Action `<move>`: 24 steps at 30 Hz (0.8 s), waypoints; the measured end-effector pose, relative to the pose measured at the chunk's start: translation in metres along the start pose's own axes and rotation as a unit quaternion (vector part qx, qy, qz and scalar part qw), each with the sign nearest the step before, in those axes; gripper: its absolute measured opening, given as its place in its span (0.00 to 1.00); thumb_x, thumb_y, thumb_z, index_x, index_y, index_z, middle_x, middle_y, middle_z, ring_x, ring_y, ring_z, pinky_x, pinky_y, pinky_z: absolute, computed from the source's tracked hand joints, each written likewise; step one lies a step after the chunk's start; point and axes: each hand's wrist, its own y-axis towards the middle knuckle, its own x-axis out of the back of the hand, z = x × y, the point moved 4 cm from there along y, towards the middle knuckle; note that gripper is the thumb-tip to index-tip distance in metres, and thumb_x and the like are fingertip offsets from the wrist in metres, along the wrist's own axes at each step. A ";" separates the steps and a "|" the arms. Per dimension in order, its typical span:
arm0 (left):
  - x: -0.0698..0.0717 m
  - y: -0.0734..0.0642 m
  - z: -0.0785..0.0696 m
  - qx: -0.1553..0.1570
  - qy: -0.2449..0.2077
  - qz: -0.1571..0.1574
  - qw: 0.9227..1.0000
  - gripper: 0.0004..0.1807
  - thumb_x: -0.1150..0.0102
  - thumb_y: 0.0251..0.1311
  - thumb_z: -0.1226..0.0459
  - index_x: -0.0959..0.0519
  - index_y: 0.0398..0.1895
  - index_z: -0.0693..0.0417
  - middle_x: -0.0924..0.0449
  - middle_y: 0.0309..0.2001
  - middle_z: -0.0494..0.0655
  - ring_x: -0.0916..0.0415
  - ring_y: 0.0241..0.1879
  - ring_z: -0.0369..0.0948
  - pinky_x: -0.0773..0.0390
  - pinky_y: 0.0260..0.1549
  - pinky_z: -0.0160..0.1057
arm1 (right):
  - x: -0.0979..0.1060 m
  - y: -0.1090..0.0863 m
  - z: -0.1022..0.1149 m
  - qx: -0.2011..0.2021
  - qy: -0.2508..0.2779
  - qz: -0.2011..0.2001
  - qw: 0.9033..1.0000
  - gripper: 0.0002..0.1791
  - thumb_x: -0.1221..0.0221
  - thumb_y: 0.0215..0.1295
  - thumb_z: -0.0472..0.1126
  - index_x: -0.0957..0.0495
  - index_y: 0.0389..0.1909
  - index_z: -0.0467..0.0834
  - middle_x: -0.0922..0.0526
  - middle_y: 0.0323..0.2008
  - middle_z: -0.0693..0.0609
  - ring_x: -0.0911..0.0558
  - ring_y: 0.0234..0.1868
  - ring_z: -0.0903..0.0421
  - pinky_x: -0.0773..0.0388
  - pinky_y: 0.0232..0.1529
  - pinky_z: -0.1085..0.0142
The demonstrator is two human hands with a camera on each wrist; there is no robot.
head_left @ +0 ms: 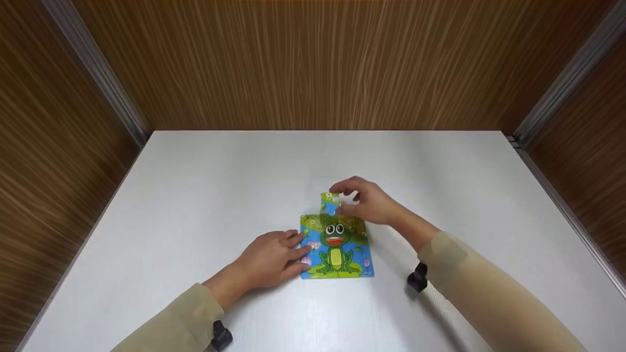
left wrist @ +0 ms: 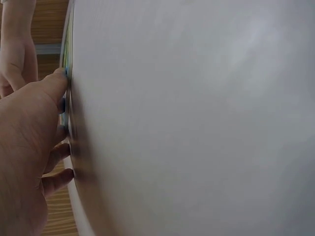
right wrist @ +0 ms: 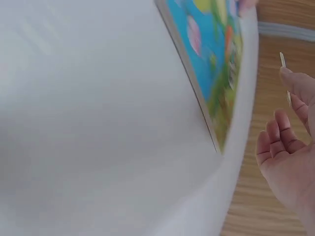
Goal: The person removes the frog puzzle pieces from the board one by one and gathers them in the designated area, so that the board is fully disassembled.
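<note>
A square jigsaw puzzle with a green frog picture on blue lies flat on the table. Along its left edge rests my left hand, the fingers extended and the fingertips touching the border. Just above the puzzle's far edge, my right hand pinches a green and blue puzzle piece between thumb and fingers. In the right wrist view that piece appears edge-on and thin, raised off the table. The puzzle's far right part lies in the hand's shadow.
The white table spreads around the puzzle. Wood-grain panels stand at the back and both sides, with metal rails in the corners. A black device sits at the right sleeve cuff, another at the left.
</note>
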 end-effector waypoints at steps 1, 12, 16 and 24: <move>-0.001 -0.001 0.000 0.003 -0.001 0.004 1.000 0.28 0.50 0.79 0.44 0.20 0.71 0.47 0.24 0.71 0.56 0.27 0.72 0.53 0.26 0.69 0.53 | 0.005 0.000 -0.002 -0.001 0.002 -0.004 1.000 0.24 0.28 0.68 0.40 0.17 0.64 0.48 0.18 0.61 0.52 0.24 0.61 0.44 0.23 0.63 0.48; -0.003 -0.003 0.004 0.011 -0.004 0.005 1.000 0.27 0.50 0.79 0.45 0.20 0.72 0.46 0.25 0.71 0.55 0.27 0.72 0.53 0.27 0.69 0.53 | 0.057 -0.006 -0.039 -0.023 0.018 -0.048 0.998 0.25 0.28 0.67 0.39 0.17 0.65 0.46 0.19 0.63 0.48 0.26 0.66 0.40 0.27 0.65 0.45; -0.003 -0.002 0.003 0.009 -0.005 0.005 1.000 0.28 0.51 0.80 0.44 0.21 0.73 0.45 0.25 0.72 0.55 0.28 0.72 0.53 0.27 0.69 0.53 | 0.067 -0.009 -0.058 -0.041 0.022 -0.055 0.997 0.25 0.29 0.68 0.38 0.18 0.66 0.45 0.19 0.65 0.46 0.26 0.66 0.41 0.28 0.67 0.44; -0.003 -0.005 0.003 0.013 -0.004 0.001 1.000 0.28 0.50 0.79 0.44 0.20 0.71 0.46 0.25 0.72 0.55 0.27 0.72 0.54 0.27 0.69 0.53 | 0.066 -0.009 -0.083 -0.084 0.032 -0.046 0.995 0.25 0.31 0.68 0.36 0.19 0.67 0.45 0.19 0.65 0.46 0.27 0.67 0.43 0.28 0.69 0.46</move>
